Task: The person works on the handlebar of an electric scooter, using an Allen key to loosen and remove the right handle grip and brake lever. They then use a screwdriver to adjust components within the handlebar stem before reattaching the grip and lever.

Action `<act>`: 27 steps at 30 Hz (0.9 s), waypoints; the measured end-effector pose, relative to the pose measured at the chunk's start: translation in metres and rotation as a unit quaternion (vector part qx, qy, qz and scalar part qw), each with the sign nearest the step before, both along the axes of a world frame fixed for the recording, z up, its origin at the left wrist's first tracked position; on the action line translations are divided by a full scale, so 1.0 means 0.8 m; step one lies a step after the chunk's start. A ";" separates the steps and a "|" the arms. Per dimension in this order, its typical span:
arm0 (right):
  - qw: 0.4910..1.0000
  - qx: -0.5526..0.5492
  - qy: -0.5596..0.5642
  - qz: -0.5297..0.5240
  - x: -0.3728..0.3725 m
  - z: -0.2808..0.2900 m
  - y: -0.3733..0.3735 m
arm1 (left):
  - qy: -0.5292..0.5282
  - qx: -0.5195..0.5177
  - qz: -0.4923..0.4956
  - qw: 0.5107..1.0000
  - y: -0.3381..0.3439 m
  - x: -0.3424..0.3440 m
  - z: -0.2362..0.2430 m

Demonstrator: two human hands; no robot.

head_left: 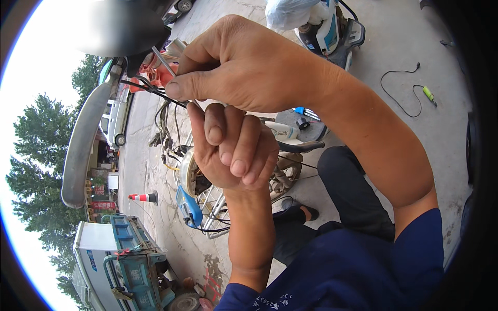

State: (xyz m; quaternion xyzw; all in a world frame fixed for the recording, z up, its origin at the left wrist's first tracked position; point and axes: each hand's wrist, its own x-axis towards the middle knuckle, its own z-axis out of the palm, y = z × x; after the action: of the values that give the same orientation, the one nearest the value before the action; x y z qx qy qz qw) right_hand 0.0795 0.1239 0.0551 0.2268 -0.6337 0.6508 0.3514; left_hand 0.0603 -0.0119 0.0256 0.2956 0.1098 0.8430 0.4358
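My right hand (244,67) is raised at the upper middle, its thumb and forefinger pinched on thin black cables (150,89). The cables run left toward a dark mount. Just below it, my left hand (233,142) is turned palm up with its fingers curled in. One of its fingertips touches the cables beside the right thumb; whatever its curled fingers hold is hidden. Behind the hands stands a partly stripped motorbike or scooter, with a bare metal frame (211,212), a blue part (188,206) and loose wiring (165,136). Red material (161,75) hangs behind the cables.
A long grey rounded piece (83,150) and a blurred dark round shape (124,26) are close at left. A parked scooter (332,33), a black cord with a green piece (428,93), a traffic cone (143,197) and a blue-green cargo vehicle (135,264) surround me.
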 end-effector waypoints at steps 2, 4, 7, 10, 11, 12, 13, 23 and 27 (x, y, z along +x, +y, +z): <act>0.998 0.010 -0.057 -0.014 0.008 0.004 -0.001 | 0.085 -0.082 0.108 0.987 -0.004 0.001 -0.002; 0.995 0.012 -0.096 -0.006 0.015 0.008 0.000 | 0.177 -0.149 0.306 0.924 -0.001 0.013 -0.006; 0.995 0.013 -0.097 0.009 0.015 0.007 0.000 | 0.343 -0.152 0.443 0.814 -0.001 0.008 -0.009; 0.998 0.017 -0.065 -0.014 0.006 0.004 -0.002 | 0.405 -0.189 0.492 0.747 -0.001 0.007 -0.010; 0.997 0.013 -0.074 -0.006 0.008 0.004 -0.003 | 0.391 -0.188 0.490 0.756 -0.001 0.008 -0.010; 0.997 0.008 -0.082 0.002 0.010 0.004 -0.004 | 0.377 -0.187 0.487 0.766 -0.001 0.009 -0.010; 0.996 -0.003 -0.089 0.031 0.011 0.003 -0.005 | 0.362 -0.184 0.484 0.775 -0.001 0.010 -0.010; 0.976 -0.027 -0.179 0.120 0.034 0.001 -0.024 | 0.228 -0.189 0.314 0.902 -0.032 0.005 -0.011; 0.990 0.051 -0.132 -0.026 0.058 -0.038 0.020 | 0.197 -0.192 0.478 0.834 -0.063 0.038 -0.011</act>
State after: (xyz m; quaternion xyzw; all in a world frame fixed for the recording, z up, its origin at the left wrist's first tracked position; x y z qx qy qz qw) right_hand 0.1256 0.1401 0.0246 0.1397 -0.7126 0.6325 0.2693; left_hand 0.0904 -0.0626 0.0170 0.2765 0.4809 0.8320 -0.0040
